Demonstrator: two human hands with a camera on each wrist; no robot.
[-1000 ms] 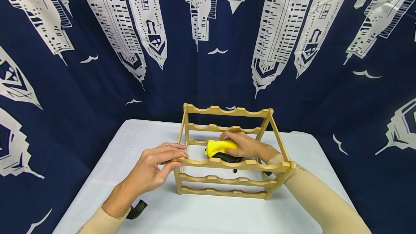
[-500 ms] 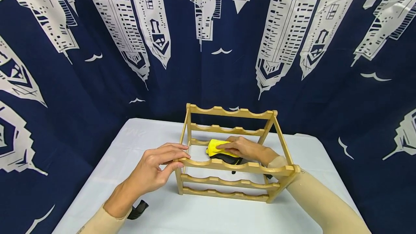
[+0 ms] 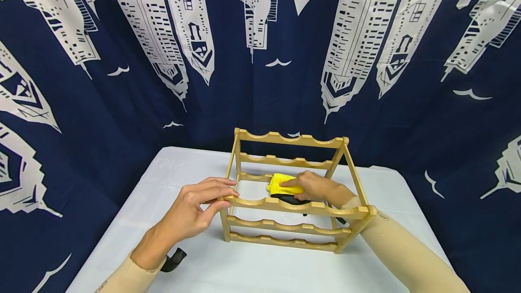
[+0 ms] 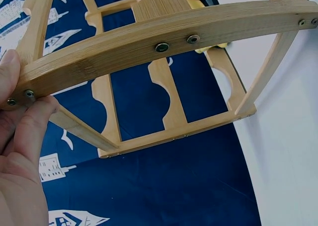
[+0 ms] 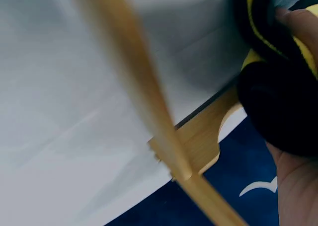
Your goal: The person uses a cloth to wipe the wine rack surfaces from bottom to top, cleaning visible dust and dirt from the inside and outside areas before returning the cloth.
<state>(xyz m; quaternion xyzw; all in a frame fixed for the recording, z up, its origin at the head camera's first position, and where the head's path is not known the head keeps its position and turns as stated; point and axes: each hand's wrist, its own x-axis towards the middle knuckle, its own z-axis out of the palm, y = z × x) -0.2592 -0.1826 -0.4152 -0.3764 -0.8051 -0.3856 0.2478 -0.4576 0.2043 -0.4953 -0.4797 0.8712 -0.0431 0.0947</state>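
A light wooden wine rack point(image 3: 281, 229) with scalloped bars stands on the table. My left hand point(image 3: 195, 207) grips its front left top corner, thumb on the near side and fingers over the bar; the left wrist view shows the thumb and fingers on that rail point(image 4: 119, 54). Reaching in from the right side, my right hand point(image 3: 319, 188) holds a soft yellow-and-black thing point(image 3: 284, 183) low inside the rack. In the right wrist view its black part point(image 5: 280, 109) with yellow edging fills the hand. The front top bar hides part of its underside in the head view.
The rack stands on a table with a white cover point(image 3: 195, 261). A dark blue cloth point(image 3: 252, 98) printed with white buildings hangs behind it. A small black curved piece point(image 3: 175, 260) shows beside the left wrist. The rack's right side rail point(image 3: 353, 171) passes over the right forearm.
My right hand has slid the yellow-and-black thing rightward inside the rack, away from its left end. The left hand keeps its grip on the rack's corner.
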